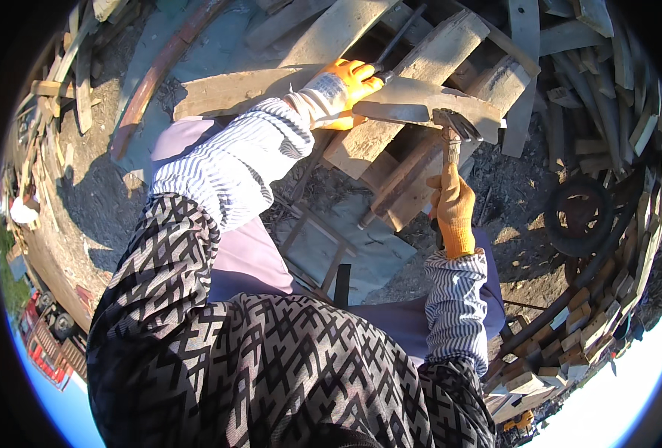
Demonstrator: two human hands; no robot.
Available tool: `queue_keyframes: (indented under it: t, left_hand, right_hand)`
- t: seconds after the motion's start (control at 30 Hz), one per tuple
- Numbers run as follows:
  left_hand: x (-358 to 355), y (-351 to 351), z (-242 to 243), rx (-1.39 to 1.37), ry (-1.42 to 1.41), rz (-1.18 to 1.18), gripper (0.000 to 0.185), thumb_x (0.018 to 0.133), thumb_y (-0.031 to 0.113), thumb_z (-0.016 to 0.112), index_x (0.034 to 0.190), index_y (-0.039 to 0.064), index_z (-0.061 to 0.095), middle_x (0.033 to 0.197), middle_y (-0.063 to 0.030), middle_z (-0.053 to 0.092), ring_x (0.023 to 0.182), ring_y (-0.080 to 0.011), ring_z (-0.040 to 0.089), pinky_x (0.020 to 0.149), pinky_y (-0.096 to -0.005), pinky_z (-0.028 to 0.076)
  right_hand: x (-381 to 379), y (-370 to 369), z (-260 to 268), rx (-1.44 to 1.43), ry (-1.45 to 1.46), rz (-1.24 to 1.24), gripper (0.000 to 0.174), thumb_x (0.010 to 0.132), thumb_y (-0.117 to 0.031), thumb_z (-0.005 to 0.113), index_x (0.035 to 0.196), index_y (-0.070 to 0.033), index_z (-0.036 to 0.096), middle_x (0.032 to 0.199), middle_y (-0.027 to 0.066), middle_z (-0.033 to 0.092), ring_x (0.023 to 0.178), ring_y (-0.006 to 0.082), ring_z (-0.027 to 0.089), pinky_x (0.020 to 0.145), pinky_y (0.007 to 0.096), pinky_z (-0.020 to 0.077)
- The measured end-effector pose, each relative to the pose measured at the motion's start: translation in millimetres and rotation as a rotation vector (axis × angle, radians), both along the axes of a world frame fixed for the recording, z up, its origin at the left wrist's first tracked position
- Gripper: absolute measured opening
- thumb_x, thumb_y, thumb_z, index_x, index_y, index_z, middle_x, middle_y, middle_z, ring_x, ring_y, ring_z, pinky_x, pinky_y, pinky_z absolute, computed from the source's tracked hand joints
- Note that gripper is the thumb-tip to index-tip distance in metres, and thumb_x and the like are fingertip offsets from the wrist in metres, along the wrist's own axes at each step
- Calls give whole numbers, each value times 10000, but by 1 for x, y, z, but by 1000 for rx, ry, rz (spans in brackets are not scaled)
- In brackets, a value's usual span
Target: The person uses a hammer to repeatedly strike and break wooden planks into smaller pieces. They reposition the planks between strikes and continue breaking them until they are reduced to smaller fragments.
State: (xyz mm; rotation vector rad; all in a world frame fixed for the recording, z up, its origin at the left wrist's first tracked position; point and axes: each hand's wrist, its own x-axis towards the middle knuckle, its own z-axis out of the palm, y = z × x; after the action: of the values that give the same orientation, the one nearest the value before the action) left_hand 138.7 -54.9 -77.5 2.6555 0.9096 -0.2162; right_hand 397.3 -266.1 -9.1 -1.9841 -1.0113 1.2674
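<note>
My left hand (353, 89), in a yellow-orange coated glove, is closed around a wooden board (230, 92) that runs crosswise before me; its fingers curl over the top edge. A dark metal bar (401, 35) extends up from beside its fingertips; whether the hand holds it too, I cannot tell. My right hand (455, 210), also gloved in orange, grips the short handle of a claw hammer (457, 124). The hammer's head lies over or just in front of the board's right part. Thick wooden beams (406, 185) lie slanted beneath the board.
Stacked lumber (600, 313) curves along the right, near a black tire (578, 217). A reddish pole (160, 73) lies at the upper left. Below the beams are a grey sheet (376, 252) and a thin frame (331, 269). A person (24, 208) and a red vehicle (45, 347) are far left.
</note>
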Motion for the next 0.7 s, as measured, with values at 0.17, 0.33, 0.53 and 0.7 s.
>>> queue_keyframes:
  t: [0.17, 0.33, 0.53, 0.7]
  left_hand:
    - [5, -2, 3, -12, 59, 14, 808, 846, 431, 806, 1549, 168, 506, 1578, -136, 493, 1447, -328, 485, 1219, -486, 382]
    - [1, 1, -2, -40, -61, -14, 782, 755, 339, 870, 1448, 147, 565, 1423, -142, 575, 1325, -318, 571, 1134, -494, 448]
    - [1, 0, 6, -114, -51, 15, 817, 784, 368, 864, 1502, 140, 547, 1540, -175, 511, 1383, -354, 539, 1159, -507, 440]
    - [1, 40, 42, -418, 2, 103, 838, 843, 391, 827, 1577, 123, 523, 1590, -179, 528, 1422, -383, 523, 1154, -486, 457]
  right_hand:
    - [1, -14, 22, 219, 101, -214, 724, 1065, -644, 530, 1133, 44, 746, 662, -23, 568, 491, 70, 446, 454, 247, 354]
    - [-15, 3, 0, -8, 135, -246, 812, 1039, -717, 509, 1079, 60, 740, 597, 21, 557, 459, 111, 468, 435, 274, 374]
    - [-28, 5, 65, 59, 427, -559, 736, 1064, -638, 548, 1155, 78, 694, 644, 12, 545, 478, 142, 486, 499, 333, 497]
    - [-58, -49, 137, 96, 450, -553, 614, 1101, -469, 578, 1250, 121, 663, 696, 14, 536, 534, 127, 502, 529, 321, 493]
